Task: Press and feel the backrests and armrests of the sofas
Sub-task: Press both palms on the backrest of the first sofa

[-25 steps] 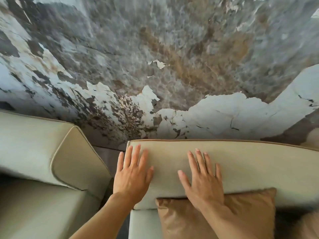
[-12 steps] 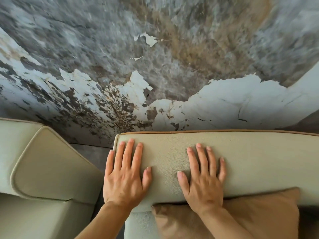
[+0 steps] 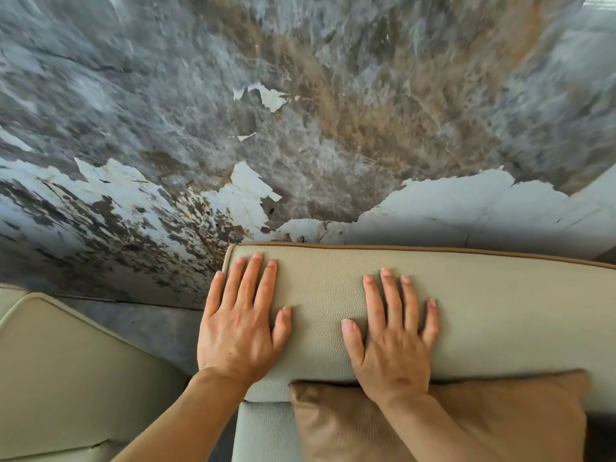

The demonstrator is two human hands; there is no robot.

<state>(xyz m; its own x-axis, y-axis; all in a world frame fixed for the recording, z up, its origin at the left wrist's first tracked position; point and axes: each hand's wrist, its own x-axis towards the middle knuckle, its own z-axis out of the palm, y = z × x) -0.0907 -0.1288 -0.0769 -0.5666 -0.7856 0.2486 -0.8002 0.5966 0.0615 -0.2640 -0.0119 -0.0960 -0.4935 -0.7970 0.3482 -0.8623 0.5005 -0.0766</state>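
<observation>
Pressing flat on the cream backrest (image 3: 483, 311) of the sofa, both hands lie palm down with the fingers stretched out and released, grasping nothing. The left hand (image 3: 238, 331) sits at the left end of the backrest, and its little finger reaches the corner edge, while its thumb points toward the other hand. The right hand (image 3: 393, 345) rests well apart from it, more to the middle, with the fingers (image 3: 386, 295) a little spread. Beyond the fingertips runs the brown piping (image 3: 433, 249) along the top edge, and behind it stands a wall (image 3: 300, 111) with peeling paint. Under the right wrist a brown cushion (image 3: 516, 421) leans against the backrest. Left of the left hand, across a gap, is the armrest (image 3: 66, 368) of a second cream sofa.
</observation>
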